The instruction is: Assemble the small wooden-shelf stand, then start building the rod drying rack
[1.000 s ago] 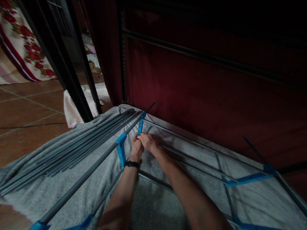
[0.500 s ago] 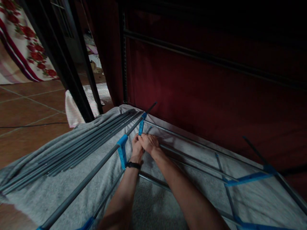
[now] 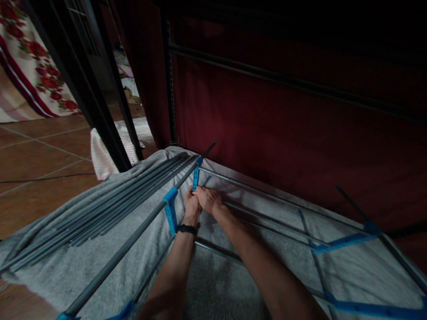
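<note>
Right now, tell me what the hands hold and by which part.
Both the left hand and right hand close together at the lower end of a blue connector on the grey rod frame; the exact grip is hidden.

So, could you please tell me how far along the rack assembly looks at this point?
Partly built: several grey rods already sit in blue connectors, forming a frame on the grey blanket. In hand: the left hand and right hand meet at the base of one blue connector. Left: a bundle of loose rods lies unused.

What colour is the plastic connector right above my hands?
Bright blue: the connector joins grey rods just above the left hand and right hand, seen in the head view.
</note>
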A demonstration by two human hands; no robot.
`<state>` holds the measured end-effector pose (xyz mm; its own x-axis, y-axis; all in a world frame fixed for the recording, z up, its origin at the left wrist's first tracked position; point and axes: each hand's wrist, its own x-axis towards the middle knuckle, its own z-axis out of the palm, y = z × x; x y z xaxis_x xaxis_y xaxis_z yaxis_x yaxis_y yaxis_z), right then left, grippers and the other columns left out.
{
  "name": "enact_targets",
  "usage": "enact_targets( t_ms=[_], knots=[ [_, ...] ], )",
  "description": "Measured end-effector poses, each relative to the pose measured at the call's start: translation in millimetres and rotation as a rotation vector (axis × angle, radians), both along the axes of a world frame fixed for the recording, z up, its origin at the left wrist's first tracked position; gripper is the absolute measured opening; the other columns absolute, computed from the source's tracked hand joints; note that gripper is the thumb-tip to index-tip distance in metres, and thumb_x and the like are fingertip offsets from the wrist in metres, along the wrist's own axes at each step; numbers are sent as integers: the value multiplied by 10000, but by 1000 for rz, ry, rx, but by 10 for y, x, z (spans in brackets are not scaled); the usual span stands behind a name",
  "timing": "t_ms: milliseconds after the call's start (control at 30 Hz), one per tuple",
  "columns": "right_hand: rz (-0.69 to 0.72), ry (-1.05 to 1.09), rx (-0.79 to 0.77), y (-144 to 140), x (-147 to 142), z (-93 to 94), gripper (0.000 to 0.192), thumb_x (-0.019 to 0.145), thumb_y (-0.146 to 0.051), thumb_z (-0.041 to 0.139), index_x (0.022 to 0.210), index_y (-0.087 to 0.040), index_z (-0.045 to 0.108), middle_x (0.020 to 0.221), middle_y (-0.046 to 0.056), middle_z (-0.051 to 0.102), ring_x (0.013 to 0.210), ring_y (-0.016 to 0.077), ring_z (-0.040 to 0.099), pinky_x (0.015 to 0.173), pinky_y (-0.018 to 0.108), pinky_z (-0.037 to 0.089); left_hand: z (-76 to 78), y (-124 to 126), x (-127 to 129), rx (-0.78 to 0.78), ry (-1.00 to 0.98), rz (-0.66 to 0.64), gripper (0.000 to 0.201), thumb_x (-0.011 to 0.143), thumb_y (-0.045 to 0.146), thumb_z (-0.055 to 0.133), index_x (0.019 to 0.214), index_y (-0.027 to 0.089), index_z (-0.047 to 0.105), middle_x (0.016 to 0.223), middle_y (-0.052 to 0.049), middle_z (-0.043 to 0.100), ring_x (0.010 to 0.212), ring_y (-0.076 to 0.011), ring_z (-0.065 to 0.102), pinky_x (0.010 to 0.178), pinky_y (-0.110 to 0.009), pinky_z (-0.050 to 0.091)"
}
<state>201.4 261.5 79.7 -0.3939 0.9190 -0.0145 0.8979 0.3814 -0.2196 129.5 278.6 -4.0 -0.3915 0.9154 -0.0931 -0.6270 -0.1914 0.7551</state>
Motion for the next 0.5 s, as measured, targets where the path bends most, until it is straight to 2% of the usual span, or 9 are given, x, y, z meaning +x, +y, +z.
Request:
enact_targets(
  t_ms=[300,500],
  knots=[
    [60,31,-39,17,87,89,391,1002,-376,306,1216,-227,598,1071,71,716,963,176,658,800,257,467,30,3,18,8,18,21,229,528,60,606,742,141,598,631,34,584,547,-71,511,552,-182,440],
    [7,0,-16,-128,147,42,395,1012,-374,284,1274,-218,535,1152,88,682,1011,195,639,842,301,477,24,-15,-3,27,74,-14,236,537,53,619,752,148,632,662,29,598,577,-72,520,561,-179,436]
  ],
)
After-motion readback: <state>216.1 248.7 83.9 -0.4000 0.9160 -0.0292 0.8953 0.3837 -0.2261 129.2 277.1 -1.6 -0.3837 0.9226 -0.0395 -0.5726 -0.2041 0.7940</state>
